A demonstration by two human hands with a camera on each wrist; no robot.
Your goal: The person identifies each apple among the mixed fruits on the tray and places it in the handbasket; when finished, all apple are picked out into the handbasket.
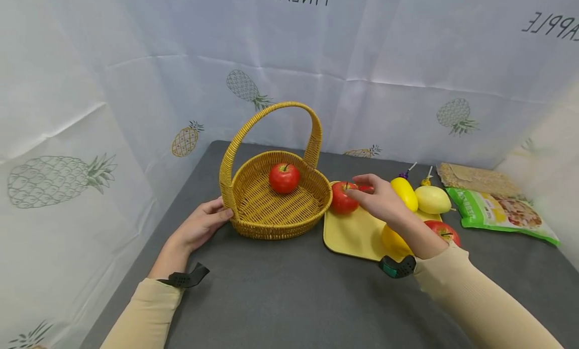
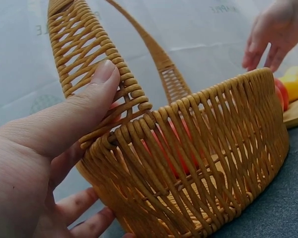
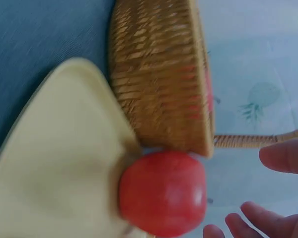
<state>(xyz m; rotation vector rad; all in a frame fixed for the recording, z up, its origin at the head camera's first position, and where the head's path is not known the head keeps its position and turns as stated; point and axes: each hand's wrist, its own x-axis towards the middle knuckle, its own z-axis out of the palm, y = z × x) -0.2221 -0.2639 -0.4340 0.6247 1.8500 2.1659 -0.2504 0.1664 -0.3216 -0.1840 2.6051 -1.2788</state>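
A woven yellow basket with a tall handle stands on the grey table, one red apple inside it. My left hand rests against the basket's left side, thumb straight on the handle's base. My right hand hovers with fingers spread over a second red apple, which lies at the near corner of a yellow tray beside the basket. In the right wrist view a small gap shows between the apple and my fingertips.
On the tray lie a yellow fruit, a pale yellow one, a third red apple and an orange-yellow fruit under my wrist. Two snack bags lie at the right. A pineapple-print cloth walls the table.
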